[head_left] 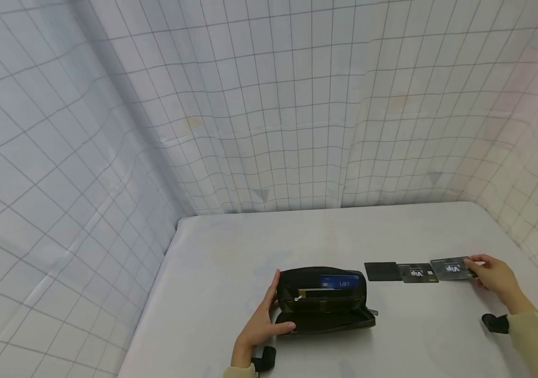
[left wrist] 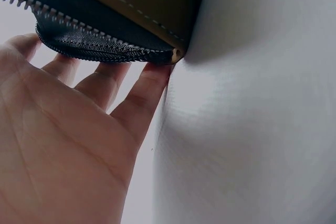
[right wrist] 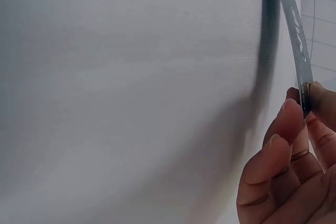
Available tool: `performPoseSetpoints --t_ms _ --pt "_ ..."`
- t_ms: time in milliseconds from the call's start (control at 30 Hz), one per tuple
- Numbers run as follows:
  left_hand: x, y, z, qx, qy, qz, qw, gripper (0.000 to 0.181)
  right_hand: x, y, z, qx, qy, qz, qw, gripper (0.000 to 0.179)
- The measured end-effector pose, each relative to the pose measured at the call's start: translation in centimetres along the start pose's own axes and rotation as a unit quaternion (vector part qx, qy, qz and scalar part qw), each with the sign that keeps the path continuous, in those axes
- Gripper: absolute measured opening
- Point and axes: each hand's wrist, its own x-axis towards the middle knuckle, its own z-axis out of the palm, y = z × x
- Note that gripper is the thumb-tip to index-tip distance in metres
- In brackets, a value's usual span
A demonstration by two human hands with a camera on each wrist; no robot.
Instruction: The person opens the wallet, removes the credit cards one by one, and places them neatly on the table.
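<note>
A dark zip-around wallet (head_left: 323, 329) stands spread open on the table, a blue VIP card (head_left: 340, 282) in its upper pocket. My left hand (head_left: 261, 323) holds its left side, thumb over the lower flap and fingers against the edge. In the left wrist view the fingertips touch the wallet's zipper (left wrist: 100, 48). My right hand (head_left: 496, 275) pinches a grey VIP card (head_left: 449, 269) between thumb and fingers. The right wrist view shows that card (right wrist: 298, 40) edge-on, tilted up from the table. Left of it lie a black VIP card (head_left: 417, 273) and a plain black card (head_left: 382, 271).
The white table (head_left: 221, 252) is bordered by hanging white cloth with a grid pattern (head_left: 269, 131) at the back and both sides. A gold-edged card (head_left: 303, 292) shows in the wallet's front pocket. A zipper pull (head_left: 372, 312) sticks out at the wallet's right.
</note>
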Motion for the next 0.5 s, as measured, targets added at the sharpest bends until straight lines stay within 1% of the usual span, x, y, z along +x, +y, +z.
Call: performPoseSetpoints --t_ms 200,333,433,500 --pt "-0.1 0.3 -0.1 -0.005 -0.005 -0.015 0.9999 0.104 0.2 0.0 -0.1 -0.011 0.010 0.015 0.9998 0.060" --pt "-0.4 1.5 -0.2 -0.009 -0.012 -0.013 0.9998 0.103 0.1 -0.1 0.1 -0.022 0.021 0.025 0.9992 0.060" --pt "-0.6 2.6 -0.3 -0.005 -0.019 -0.012 0.9997 0.103 0.1 -0.2 0.1 -0.029 0.022 0.045 0.9983 0.062" --pt "-0.6 3.0 -0.3 -0.001 -0.020 -0.013 0.9997 0.102 0.0 -0.4 0.0 -0.034 0.022 0.068 0.9969 0.065"
